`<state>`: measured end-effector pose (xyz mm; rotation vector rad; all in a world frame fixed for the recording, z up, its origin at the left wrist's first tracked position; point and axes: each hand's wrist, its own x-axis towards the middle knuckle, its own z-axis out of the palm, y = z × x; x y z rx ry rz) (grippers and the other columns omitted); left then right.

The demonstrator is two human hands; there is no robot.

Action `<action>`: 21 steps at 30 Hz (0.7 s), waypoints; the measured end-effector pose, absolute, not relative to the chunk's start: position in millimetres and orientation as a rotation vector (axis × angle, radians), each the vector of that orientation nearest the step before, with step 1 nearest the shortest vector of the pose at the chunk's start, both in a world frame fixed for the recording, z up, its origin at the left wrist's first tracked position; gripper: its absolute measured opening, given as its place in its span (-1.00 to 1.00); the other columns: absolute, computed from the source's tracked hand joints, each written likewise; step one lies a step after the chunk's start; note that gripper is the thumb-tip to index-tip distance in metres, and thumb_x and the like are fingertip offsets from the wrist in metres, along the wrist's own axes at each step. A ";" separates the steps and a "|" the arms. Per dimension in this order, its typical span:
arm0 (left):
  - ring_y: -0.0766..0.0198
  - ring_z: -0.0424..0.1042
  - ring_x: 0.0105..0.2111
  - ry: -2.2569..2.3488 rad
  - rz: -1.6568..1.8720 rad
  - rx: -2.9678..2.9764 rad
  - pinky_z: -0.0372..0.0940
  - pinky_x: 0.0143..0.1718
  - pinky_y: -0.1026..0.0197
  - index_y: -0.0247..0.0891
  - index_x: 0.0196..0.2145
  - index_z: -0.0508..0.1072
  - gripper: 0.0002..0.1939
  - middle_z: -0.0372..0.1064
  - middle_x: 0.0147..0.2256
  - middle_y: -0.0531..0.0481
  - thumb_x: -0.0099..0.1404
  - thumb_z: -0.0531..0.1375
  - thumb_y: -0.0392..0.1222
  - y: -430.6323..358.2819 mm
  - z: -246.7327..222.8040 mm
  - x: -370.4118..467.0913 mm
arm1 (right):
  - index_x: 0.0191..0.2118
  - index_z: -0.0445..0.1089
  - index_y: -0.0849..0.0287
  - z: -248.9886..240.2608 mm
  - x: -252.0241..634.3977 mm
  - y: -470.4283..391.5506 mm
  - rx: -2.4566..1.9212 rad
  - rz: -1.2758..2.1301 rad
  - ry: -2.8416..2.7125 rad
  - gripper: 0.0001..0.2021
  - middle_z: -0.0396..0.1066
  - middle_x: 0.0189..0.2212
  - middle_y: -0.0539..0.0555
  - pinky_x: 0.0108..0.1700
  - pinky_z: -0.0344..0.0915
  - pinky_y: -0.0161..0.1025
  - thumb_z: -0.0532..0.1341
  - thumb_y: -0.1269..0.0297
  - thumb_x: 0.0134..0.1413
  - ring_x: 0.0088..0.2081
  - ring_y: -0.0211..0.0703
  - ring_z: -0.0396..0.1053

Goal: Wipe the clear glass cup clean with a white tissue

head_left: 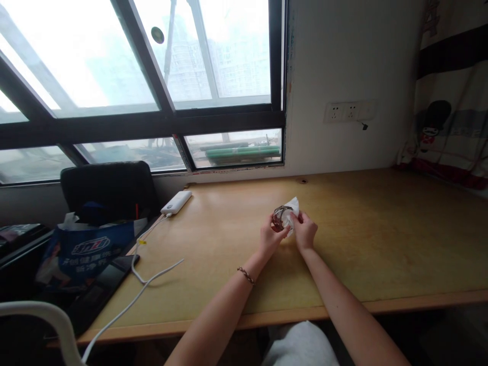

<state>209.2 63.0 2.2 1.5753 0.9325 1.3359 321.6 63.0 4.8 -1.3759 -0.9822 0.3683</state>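
Observation:
Both hands meet over the middle of the table, a little above or on its top; I cannot tell which. In my left hand (271,236), closed around its side, is a small round object (278,218) with dark streaks on top, a reddish-brown side and a clear or pale middle; its exact kind is unclear. My right hand (306,231) is closed on a crumpled white tissue (293,204), which lies against the round object's right side. Its fingertips are partly hidden by the tissue.
The wooden table (373,239) carries a white power bank (176,203) with a white cable (156,277) at the left. Beyond the left edge are a black chair (109,183) and a blue bag (89,249). A wall socket (343,112) and curtain (453,101) are at the right.

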 end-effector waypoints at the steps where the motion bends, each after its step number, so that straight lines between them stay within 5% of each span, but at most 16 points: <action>1: 0.39 0.34 -0.57 0.932 1.333 1.536 0.27 -0.57 0.35 -0.26 -0.11 0.21 -0.48 0.32 -0.36 -0.04 -0.04 0.23 -0.11 62.8 2.1 209.1 | -0.38 0.41 0.24 5.5 320.9 62.2 -1.385 0.355 -1.019 -0.66 0.45 -0.47 0.13 -0.39 0.17 -0.35 0.12 0.05 -0.16 -0.47 -0.21 0.31; 9: 0.40 0.35 -0.53 0.943 1.363 1.417 0.26 -0.56 0.39 -0.25 -0.06 0.20 -0.46 0.33 -0.31 -0.03 -0.02 0.21 -0.10 70.1 -0.4 205.2 | -0.43 0.42 0.31 -13.9 312.7 75.1 -1.422 0.793 -1.116 -0.65 0.42 -0.61 0.12 -0.53 0.18 -0.34 0.10 0.08 -0.16 -0.52 -0.13 0.36; 21: 0.53 0.09 -0.76 1.000 1.255 1.369 0.01 -0.77 0.44 -0.37 -0.22 0.37 -0.58 0.28 -0.59 0.06 0.00 0.17 -0.03 80.5 5.1 191.3 | -0.41 0.40 0.30 -0.3 313.7 64.2 -1.717 0.220 -1.418 -0.60 0.43 -0.50 0.23 -0.44 0.13 -0.36 -0.09 0.14 0.07 -0.44 -0.14 0.38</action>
